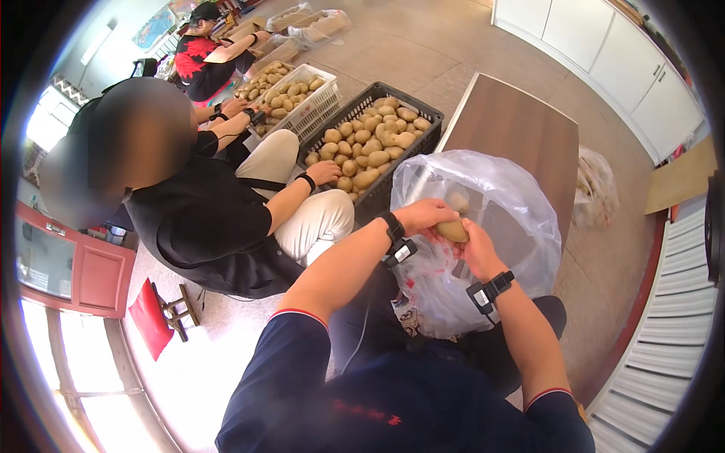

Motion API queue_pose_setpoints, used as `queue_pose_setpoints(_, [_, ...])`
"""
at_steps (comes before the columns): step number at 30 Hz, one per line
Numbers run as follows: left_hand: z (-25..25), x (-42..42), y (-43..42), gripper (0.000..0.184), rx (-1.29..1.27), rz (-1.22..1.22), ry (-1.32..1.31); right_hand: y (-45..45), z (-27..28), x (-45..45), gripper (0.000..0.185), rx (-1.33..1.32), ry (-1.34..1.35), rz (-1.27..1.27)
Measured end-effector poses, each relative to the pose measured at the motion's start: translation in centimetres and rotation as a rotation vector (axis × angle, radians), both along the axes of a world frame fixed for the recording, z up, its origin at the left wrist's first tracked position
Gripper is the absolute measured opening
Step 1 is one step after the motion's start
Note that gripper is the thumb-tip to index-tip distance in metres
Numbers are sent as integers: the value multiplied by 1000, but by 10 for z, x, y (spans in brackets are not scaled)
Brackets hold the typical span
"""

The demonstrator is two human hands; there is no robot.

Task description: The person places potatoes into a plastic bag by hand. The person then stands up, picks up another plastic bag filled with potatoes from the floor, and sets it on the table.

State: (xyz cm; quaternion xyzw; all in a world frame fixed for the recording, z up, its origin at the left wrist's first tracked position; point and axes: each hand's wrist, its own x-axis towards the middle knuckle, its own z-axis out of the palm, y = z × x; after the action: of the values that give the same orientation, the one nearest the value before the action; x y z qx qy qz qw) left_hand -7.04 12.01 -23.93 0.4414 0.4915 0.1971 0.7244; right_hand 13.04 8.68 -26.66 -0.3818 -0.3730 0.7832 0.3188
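Observation:
My left hand [421,217] and my right hand [480,251] meet over the mouth of a clear plastic bag [521,198], their fingers closed around a potato [453,231] from either side. Another potato [458,201] shows just beyond my left fingers, by the inside of the bag. The bag stands wide open in front of my knees, its crumpled near side lying against my lap. Red marks show on the plastic below my hands. To the left of the bag, a black crate [434,121] holds several potatoes.
A brown-topped low table [521,113] stands behind the bag. A co-worker [204,219] sits close on my left, one hand at the black crate. Farther off are a white crate [321,106] of potatoes and another person [204,60]. A filled bag [595,185] lies right of the table.

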Motion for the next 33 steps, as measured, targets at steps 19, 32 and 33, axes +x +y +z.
queue_pose_setpoints(19, [6, -65, 16, 30, 87, 580, -473, -10, -48, 16, 38, -62, -265, -4])
queue_pose_setpoints(32, [-39, -134, 29, 34, -15, 1256, -425, -9, -57, 23, 18, -78, -373, 13])
queue_pose_setpoints(33, [-43, -137, 30, 34, -16, 1256, -426, -10, -58, 23, 16, -84, -386, 11])
